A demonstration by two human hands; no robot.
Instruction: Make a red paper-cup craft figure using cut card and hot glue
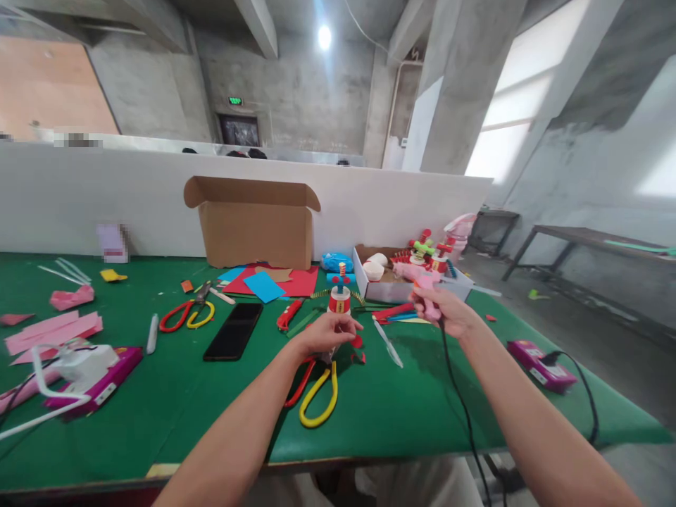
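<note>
My left hand [327,332] is closed around the base of a small paper-cup figure [339,296] with a red and white body and a blue and red top, held upright over the green table [158,415]. My right hand [443,310] grips a pink glue gun [429,294] whose black cord [457,401] runs down over the table's front edge. The gun sits about a hand's width right of the figure. Red and yellow scissors [315,394] lie just under my left hand.
An open cardboard box [253,225] stands at the back. A white box [406,278] with finished craft figures is behind my right hand. A black phone [234,331], second scissors [187,313], coloured paper [274,282], pink paper strips [53,331] and pink packages [539,362] lie around.
</note>
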